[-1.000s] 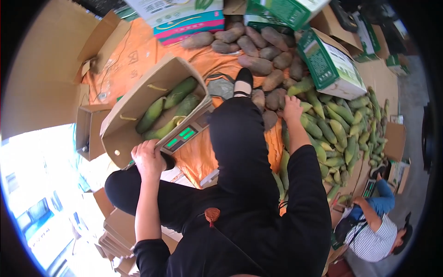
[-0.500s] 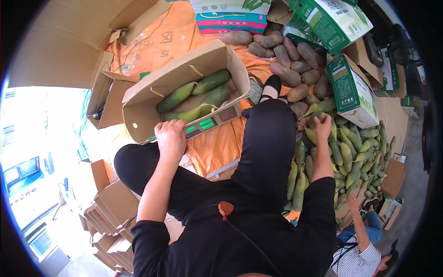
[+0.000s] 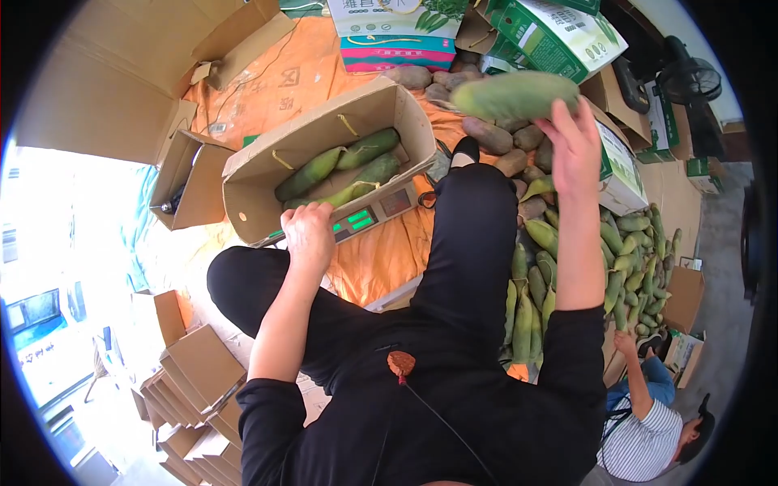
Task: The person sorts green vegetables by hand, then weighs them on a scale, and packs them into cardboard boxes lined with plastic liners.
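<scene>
Newly raised off the radish heap: one green radish, one end gripped by the fingers of the right hand; so in hand, not in the carton. Form stout, rounded, motion-blurred. Carton: open, brown cardboard, cord handles, smooth radishes inside, digital scale beneath; fingers of the left hand bent at its near rim, grip or mere rest untellable
</scene>
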Available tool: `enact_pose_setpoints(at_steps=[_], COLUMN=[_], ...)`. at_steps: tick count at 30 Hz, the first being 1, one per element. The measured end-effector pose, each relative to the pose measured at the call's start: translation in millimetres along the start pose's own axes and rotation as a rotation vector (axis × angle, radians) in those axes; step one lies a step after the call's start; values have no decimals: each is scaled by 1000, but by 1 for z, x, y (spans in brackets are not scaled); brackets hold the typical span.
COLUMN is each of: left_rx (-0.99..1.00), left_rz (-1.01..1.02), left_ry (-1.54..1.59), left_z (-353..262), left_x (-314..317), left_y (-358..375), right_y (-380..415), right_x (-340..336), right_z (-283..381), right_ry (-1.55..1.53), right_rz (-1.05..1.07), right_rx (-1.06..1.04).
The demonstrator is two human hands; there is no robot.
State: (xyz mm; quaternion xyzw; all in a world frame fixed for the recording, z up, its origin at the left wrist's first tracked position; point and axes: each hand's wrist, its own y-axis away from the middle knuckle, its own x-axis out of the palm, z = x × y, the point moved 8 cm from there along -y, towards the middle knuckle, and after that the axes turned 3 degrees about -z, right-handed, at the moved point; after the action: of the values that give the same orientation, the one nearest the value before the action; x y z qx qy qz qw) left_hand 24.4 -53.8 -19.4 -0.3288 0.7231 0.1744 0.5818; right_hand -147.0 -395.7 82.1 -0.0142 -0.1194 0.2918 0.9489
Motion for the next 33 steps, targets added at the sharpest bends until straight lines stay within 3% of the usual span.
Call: enact_pose_setpoints(at_steps=[4, 8, 9, 11, 17, 20, 22, 26, 28, 31, 33], left_rx=[-2, 6, 5, 21, 29, 41, 18, 6, 11, 34, 31], left_rz=[-1, 3, 10, 7, 42, 55, 60, 101, 121, 80, 88], left_ry=[-34, -73, -92, -102, -95, -87, -93, -94, -95, -78, -64], left_z=[1, 2, 2, 1, -2, -3, 2, 4, 5, 5, 7], left_x=[2, 6, 6, 6, 7, 7, 10, 13, 17, 14, 16], left_y=[0, -1, -1, -1, -1, -1, -1, -1, -1, -1, -1], right_y=[7, 29, 26, 13, 19, 49, 95, 211, 266, 302, 304], right_x=[97, 154, 145, 134, -18, -125, -186, -235, -254, -241, -242], right_z=[-10, -52, -58, -54, -58, -120, -173, -266, -317, -322, -324], right_ry=[-132, 14, 26, 132, 366, 586, 612, 764, 925, 1123, 1121], right_rz=[202, 336, 309, 372, 53, -133, -279, -208, -81, 57, 26], right_rx=[122, 264, 263, 66, 132, 157, 309, 773, 893, 834, 863])
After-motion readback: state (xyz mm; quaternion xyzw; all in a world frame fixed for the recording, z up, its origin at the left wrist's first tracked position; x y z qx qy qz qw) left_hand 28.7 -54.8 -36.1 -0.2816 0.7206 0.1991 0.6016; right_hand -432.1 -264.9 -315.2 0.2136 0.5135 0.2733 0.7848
